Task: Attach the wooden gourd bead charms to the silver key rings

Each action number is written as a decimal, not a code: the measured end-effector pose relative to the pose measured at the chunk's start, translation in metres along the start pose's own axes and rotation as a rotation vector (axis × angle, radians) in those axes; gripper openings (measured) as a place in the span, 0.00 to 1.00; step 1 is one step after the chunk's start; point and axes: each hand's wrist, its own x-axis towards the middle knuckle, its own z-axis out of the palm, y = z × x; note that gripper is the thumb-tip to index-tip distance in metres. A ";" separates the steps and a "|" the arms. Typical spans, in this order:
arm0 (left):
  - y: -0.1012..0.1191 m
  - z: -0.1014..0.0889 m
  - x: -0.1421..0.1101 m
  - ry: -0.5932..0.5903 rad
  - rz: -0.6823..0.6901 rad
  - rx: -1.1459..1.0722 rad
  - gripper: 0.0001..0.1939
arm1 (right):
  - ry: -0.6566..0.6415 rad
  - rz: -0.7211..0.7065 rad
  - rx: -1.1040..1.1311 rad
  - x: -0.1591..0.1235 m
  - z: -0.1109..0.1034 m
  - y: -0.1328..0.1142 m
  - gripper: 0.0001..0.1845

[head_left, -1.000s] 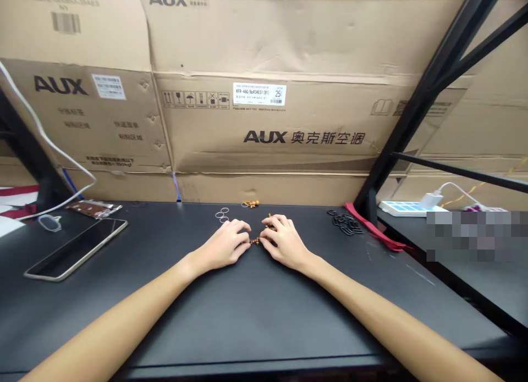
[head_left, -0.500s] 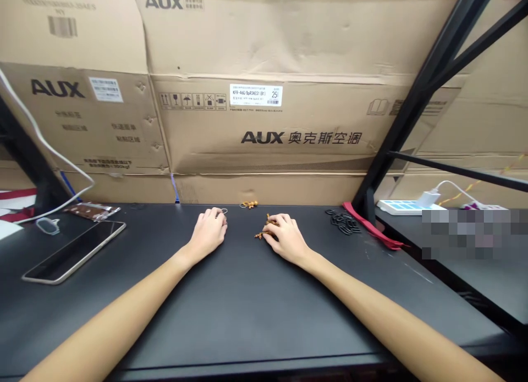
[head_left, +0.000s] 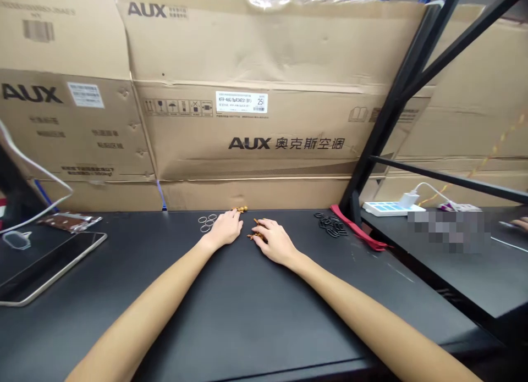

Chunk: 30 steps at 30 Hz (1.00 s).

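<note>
My left hand (head_left: 226, 229) lies low over the black table, palm down, its fingers reaching forward and no held thing visible. Just past its fingertips is a small gold-yellow beaded piece (head_left: 242, 209), partly covered by the hand. Several thin silver-coloured rings (head_left: 203, 228) lie left of that hand. To the right, my right hand (head_left: 274, 241) curls its fingers over small gold-brown beaded pieces (head_left: 251, 237), which stick out on its left side. The fingers hide most of these pieces, so their exact kind is unclear.
Black oval links (head_left: 331, 226) lie in a heap at right, beside a red strap (head_left: 363, 231). A phone (head_left: 49, 266) and a brown packet (head_left: 70, 221) are at left. Cardboard (head_left: 256, 162) walls the back; a black metal post (head_left: 371, 145) rises near a power strip (head_left: 388, 208).
My left hand has moved right, off the rings, to the gold-yellow piece. The right hand stays over the gold-brown pieces. The view has shifted, and another person's hand now shows at far right.
</note>
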 end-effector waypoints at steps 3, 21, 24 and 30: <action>-0.002 0.005 0.006 -0.003 -0.012 -0.032 0.14 | -0.002 0.000 0.001 0.000 0.000 0.001 0.14; 0.024 -0.062 -0.083 -0.089 0.107 -0.611 0.12 | 0.006 -0.278 0.084 -0.011 -0.012 -0.024 0.12; 0.027 -0.061 -0.081 -0.097 0.110 -0.637 0.11 | -0.009 -0.257 0.085 -0.011 -0.011 -0.025 0.08; 0.029 -0.064 -0.082 -0.094 0.112 -0.628 0.11 | -0.033 -0.269 0.109 -0.011 -0.013 -0.024 0.07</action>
